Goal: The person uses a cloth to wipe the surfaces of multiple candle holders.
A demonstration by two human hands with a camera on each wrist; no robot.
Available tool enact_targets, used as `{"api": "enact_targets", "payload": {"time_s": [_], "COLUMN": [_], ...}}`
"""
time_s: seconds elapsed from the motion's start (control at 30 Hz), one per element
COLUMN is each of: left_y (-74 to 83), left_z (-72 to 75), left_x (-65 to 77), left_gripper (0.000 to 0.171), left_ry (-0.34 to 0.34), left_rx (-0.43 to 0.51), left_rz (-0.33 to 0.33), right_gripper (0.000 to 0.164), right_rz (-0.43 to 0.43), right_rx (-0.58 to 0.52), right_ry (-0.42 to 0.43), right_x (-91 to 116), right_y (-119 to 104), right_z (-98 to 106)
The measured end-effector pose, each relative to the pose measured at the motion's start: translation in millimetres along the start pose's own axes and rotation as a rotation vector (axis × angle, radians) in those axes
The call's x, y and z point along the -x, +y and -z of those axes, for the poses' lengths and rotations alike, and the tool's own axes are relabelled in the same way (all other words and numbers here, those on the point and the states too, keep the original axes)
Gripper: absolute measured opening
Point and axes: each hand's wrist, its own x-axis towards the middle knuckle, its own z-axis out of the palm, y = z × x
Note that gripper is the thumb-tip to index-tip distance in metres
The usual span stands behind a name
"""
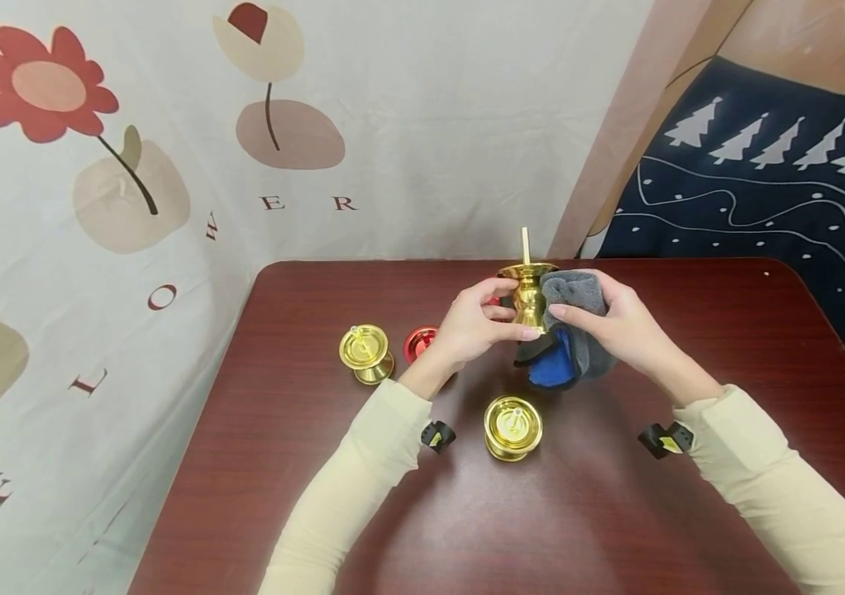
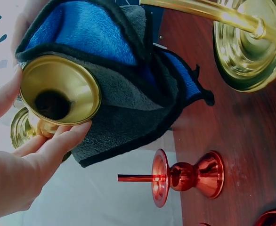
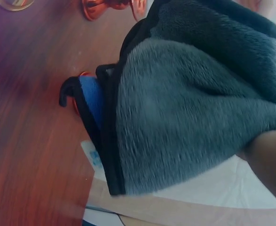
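Gripping a flared, glossy holder (image 1: 530, 301), left hand (image 1: 473, 321) faces right hand (image 1: 627, 321) pinching plush cloth (image 1: 584, 345).

In the head view, your grey cloth (image 1: 575, 287) conceals most fingers of your right hand (image 1: 632, 321). Your left hand (image 1: 467, 326) partly blocks one red stand (image 1: 419, 340) and leaves only slivers of another red stand (image 1: 494, 302) — shape unreadable from there. Your held gold stand (image 1: 529, 304) has an underside hollow too dark to inspect in the left wrist view; the right edge there cuts off a second gold stand (image 2: 244, 59). Your right wrist view crops a gold rim (image 3: 14, 8) — top edge.
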Motion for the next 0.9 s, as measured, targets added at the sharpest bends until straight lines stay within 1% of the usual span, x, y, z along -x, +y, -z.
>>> {"api": "enact_targets", "payload": {"time_s": [0.03, 0.07, 0.1, 0.23, 0.27, 0.33, 0.4, 0.47, 0.57, 0.63, 0.7, 0.73, 0.9], "left_y": [0.0, -0.3, -0.6, -2.2, -2.5, -3.2, -3.6, -3.7, -3.7, -3.0, -2.5, -2.2, -2.4], "left_z": [0.5, 1.1, 1.7, 4.5, 5.1, 6.2, 7.0, 7.8, 8.7, 9.0, 9.2, 9.4, 10.4], "left_x": [0.2, 0.2, 0.4, 0.6, 0.6, 0.7, 0.9, 1.4, 2.5, 3.5, 4.4, 4.8, 5.1], "left_gripper": [0.064, 0.065, 0.065, 0.066, 0.066, 0.066, 0.065, 0.064, 0.063, 0.063, 0.062, 0.062, 0.061], "left_ry": [0.007, 0.013, 0.019, 0.040, 0.042, 0.046, 0.045, 0.042, 0.041, 0.041, 0.041, 0.042, 0.042], "left_rx": [0.006, 0.011, 0.012, 0.010, 0.009, 0.013, 0.018, 0.018, 0.020, 0.022, 0.023, 0.022, 0.028], "left_rz": [0.006, 0.009, 0.013, 0.017, 0.015, 0.010, 0.005, 0.003, 0.001, -0.003, -0.009, -0.010, -0.011], "right_gripper": [0.055, 0.055, 0.056, 0.055, 0.054, 0.051, 0.048, 0.045, 0.037, 0.034, 0.033, 0.034, 0.040], "right_rz": [-0.003, 0.000, -0.001, 0.057, 0.069, 0.091, 0.099, 0.126, 0.174, 0.204, 0.197, 0.188, 0.138], "right_rx": [-0.022, -0.072, -0.133, -0.429, -0.485, -0.511, -0.440, -0.311, -0.150, -0.095, -0.083, -0.076, -0.049], "right_ry": [-0.034, -0.075, -0.117, -0.268, -0.295, -0.316, -0.293, -0.228, -0.104, -0.046, -0.034, -0.042, -0.113], "right_x": [0.5, 1.0, 1.5, 0.8, 0.3, -0.8, -1.5, -1.3, -0.5, 0.3, 0.4, 0.5, 0.9], "right_y": [-0.2, -0.4, -0.8, -0.2, 0.2, 1.4, 3.1, 4.2, 4.5, 4.0, 3.7, 4.0, 3.8], "right_z": [0.2, 0.4, 0.8, 2.1, 2.5, 3.1, 3.6, 3.2, 1.8, 1.0, 1.0, 1.3, 3.6]}}
